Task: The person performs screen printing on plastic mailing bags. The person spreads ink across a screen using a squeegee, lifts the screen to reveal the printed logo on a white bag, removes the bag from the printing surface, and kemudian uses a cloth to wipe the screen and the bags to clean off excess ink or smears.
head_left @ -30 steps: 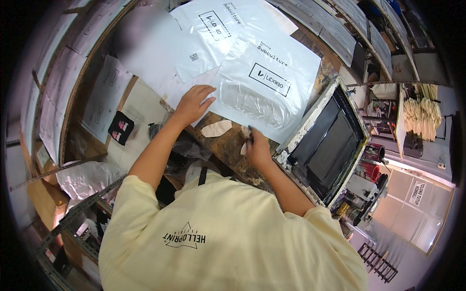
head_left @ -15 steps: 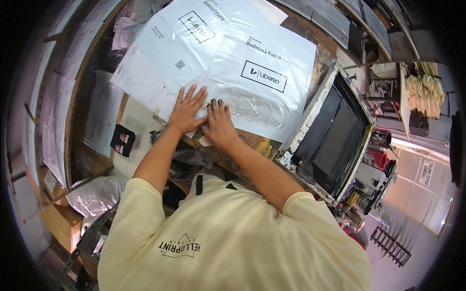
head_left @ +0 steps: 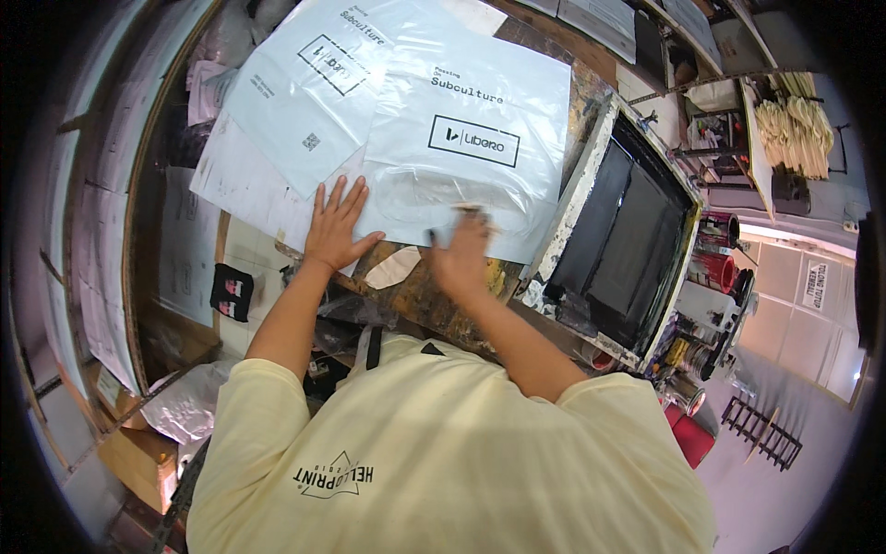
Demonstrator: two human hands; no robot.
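Observation:
A white plastic bag with black printing lies flat on the work table, its lower part creased and see-through. A second printed white plastic bag overlaps it on the left. My left hand rests open, fingers spread, across the lower left edge of the bags. My right hand, blurred and dark at the fingertips, is over the bag's lower edge. A small beige cloth scrap shows at its fingers. Between my hands, a beige oval piece lies at the table's near edge.
Right of the bag, a screen-printing frame with a dark mesh leans at an angle. Paint cans stand beyond it. White sheets fill the rack at left. Paint stains cover the wooden table edge.
My right hand has slid right along the bag's lower edge with the cloth scrap, away from my left hand. The oval piece is now uncovered. The whole view has shifted slightly.

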